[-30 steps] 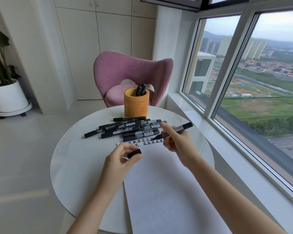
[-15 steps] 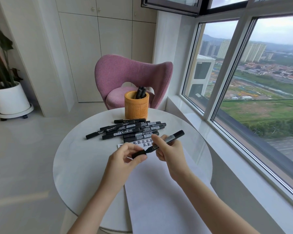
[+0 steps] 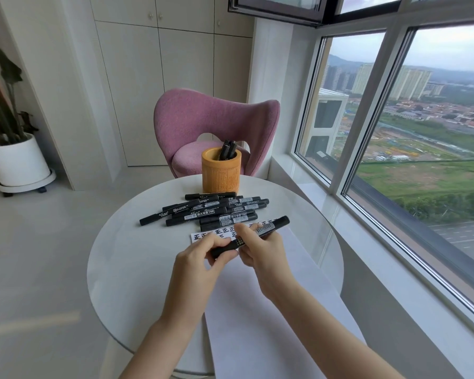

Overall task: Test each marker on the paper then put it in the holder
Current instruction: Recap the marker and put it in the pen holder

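Both hands hold one black marker [image 3: 268,229] above the white paper [image 3: 260,310]. My right hand [image 3: 263,250] grips its barrel. My left hand [image 3: 203,258] pinches the capped end, with the cap seated on the marker. Black test marks run along the paper's far edge. Several black markers [image 3: 208,212] lie in a pile just beyond the paper. Behind the pile stands the round wooden holder [image 3: 221,176], with a few markers upright inside it.
The round white table [image 3: 121,255] carries everything. A pink chair [image 3: 214,124] stands behind it. A large window [image 3: 411,149] and its sill run along the right. A potted plant [image 3: 14,157] sits on the floor at far left.
My right hand lifted the marker off the paper and drew it toward me. My left hand brought the cap to the tip and pushed it on.
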Demonstrator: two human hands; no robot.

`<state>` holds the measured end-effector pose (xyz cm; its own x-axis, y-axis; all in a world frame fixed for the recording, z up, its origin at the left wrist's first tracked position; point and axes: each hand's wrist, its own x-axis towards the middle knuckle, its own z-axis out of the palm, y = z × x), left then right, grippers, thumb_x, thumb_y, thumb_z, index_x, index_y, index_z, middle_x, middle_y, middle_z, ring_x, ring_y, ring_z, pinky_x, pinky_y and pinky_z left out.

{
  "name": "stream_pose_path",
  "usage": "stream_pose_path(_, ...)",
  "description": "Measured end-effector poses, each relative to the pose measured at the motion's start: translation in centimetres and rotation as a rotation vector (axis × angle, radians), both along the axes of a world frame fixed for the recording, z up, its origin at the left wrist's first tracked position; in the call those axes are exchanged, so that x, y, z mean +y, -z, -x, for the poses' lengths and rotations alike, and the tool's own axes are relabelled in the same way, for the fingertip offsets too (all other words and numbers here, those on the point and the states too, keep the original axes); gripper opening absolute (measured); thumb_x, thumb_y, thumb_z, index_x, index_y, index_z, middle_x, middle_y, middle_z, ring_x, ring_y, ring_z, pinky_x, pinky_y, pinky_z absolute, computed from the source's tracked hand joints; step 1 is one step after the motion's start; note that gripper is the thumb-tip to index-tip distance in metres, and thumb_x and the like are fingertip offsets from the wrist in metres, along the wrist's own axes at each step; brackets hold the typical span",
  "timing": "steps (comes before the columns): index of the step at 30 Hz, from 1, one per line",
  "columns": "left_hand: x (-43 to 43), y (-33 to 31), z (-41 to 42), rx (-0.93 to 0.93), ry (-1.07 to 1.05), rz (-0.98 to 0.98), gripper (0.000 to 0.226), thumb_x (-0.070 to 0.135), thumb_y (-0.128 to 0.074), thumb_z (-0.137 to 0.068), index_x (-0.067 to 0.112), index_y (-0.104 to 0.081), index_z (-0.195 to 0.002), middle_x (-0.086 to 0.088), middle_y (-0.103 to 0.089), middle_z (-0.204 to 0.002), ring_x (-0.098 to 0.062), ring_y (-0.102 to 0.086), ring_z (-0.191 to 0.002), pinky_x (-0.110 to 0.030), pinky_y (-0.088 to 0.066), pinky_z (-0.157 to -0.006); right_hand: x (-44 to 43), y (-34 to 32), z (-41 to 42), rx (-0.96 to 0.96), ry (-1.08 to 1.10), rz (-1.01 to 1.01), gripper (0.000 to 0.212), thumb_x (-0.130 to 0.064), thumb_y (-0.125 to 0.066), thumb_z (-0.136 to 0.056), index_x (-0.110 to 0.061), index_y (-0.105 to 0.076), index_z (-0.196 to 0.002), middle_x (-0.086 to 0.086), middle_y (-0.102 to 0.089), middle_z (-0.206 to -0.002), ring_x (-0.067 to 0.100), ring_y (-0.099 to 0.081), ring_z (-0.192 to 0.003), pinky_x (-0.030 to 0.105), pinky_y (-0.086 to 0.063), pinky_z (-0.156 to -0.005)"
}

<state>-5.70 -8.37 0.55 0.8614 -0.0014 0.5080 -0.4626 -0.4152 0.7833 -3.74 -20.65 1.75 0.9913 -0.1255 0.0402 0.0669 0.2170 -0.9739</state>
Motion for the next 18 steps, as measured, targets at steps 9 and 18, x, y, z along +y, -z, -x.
stream_pose_path(9,0.1,-0.2,0.0,0.009,-0.002,0.051,0.019,0.014,-0.075,-0.077,0.025,-0.065,-0.087,0.02,-0.069,-0.079,0.001,-0.062,-0.074,-0.006,-0.043,-0.066,0.0,-0.3,-0.3,0.07,-0.105,-0.014,0.043,-0.019,-0.063,-0.091,-0.02,-0.036,-0.058,-0.006,-0.023,-0.046,0.012,-0.017,-0.044,0.021,-0.018,-0.042)
stream_pose_path(18,2.0,-1.1,-2.0,0.092,-0.104,0.147,0.004,0.019,-0.067,-0.084,0.021,-0.065,-0.083,0.01,-0.069,-0.072,0.0,-0.065,-0.07,-0.003,-0.043,-0.063,-1.8,-1.1,-1.1,-0.08,0.025,0.492,0.031,-0.036,-0.07,-0.085,-0.014,-0.057,-0.066,-0.009,-0.042,-0.05,0.008,-0.036,-0.048,0.021,-0.031,-0.052)
